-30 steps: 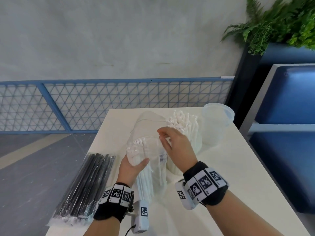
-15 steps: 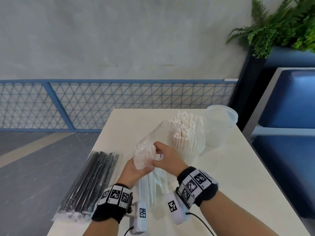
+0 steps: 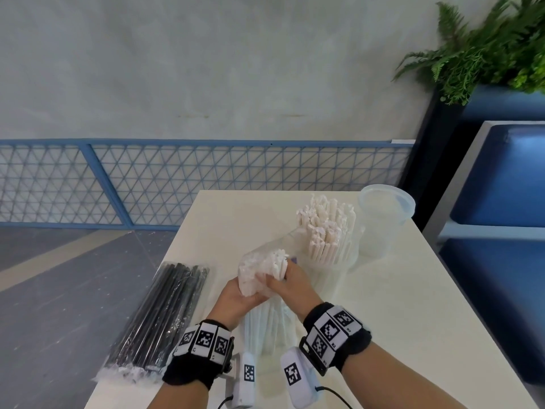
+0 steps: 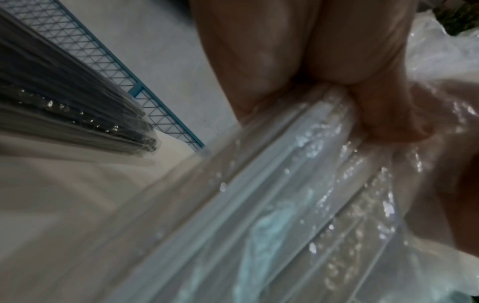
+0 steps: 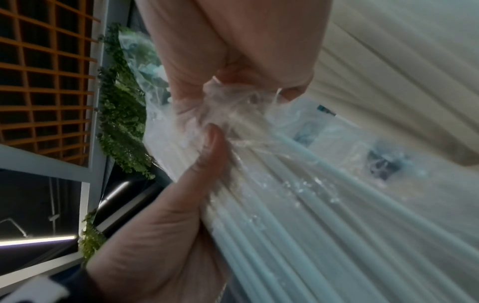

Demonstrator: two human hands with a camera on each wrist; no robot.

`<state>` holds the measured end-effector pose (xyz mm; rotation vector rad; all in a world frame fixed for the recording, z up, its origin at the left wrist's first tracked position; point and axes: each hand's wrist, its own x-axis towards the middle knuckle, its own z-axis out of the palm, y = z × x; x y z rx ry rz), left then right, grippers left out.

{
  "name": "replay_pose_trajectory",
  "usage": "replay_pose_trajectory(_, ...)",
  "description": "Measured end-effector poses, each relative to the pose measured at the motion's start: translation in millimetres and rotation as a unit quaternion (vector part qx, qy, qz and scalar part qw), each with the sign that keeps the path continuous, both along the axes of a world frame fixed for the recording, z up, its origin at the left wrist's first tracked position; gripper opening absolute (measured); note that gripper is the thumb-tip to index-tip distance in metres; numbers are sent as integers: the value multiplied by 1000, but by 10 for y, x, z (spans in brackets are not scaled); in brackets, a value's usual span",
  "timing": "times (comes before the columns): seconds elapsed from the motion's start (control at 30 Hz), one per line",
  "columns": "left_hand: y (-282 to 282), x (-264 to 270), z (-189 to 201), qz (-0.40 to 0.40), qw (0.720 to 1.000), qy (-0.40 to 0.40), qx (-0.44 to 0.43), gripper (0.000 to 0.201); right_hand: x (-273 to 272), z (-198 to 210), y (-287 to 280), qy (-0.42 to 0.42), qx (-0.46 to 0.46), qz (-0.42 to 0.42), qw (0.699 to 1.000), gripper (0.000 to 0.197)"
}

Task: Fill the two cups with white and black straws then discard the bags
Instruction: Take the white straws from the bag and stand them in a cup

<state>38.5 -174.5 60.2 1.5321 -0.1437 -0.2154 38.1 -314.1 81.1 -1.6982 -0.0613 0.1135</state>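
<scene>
risk: thin bag [image 3: 259,270] of white straws [image 3: 275,262] clamped by left hand [image 3: 236,299] and right hand [image 3: 290,286], just before full cup [image 3: 330,261]; hard tug spills straws, topples cup; black straws [image 3: 160,314] left of left hand.

Your right hand [image 3: 290,286] has dropped from the bag's [image 3: 267,271] open mouth — it now pinches the plastic beside your left hand [image 3: 236,301]. The bag's top has crumpled down, baring the straw tips [image 3: 275,262].

We find no readable text anywhere; the black-and-white square marker tags [image 3: 204,339] on the wristbands carry only patterns.
</scene>
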Motion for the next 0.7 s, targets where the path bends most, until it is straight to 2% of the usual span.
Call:
replay_pose_trajectory(0.1,-5,17,-11,7,1000,2,20,31,1,82,-31,-9,37,-34,999,24)
replay_pose_trajectory(0.23,-14,16,-32,17,999,9,42,24,62,257,-87,-57,73,-100,991,46)
replay_pose_trajectory(0.33,-14,21,-32,21,998,16,51,23,81,492,-161,-100,114,-141,978,35)
replay_pose_trajectory(0.5,1,35,-12,-1,998,28,65,18,173,771,-282,-149,166,-198,955,29)
replay_pose_trajectory(0.63,-21,31,-2,-25,997,26,72,22,198,802,-297,-129,208,-196,949,18)
replay_pose_trajectory(0.7,-34,24,-1,-26,997,17,72,24,199,753,-294,-99,218,-188,953,19)
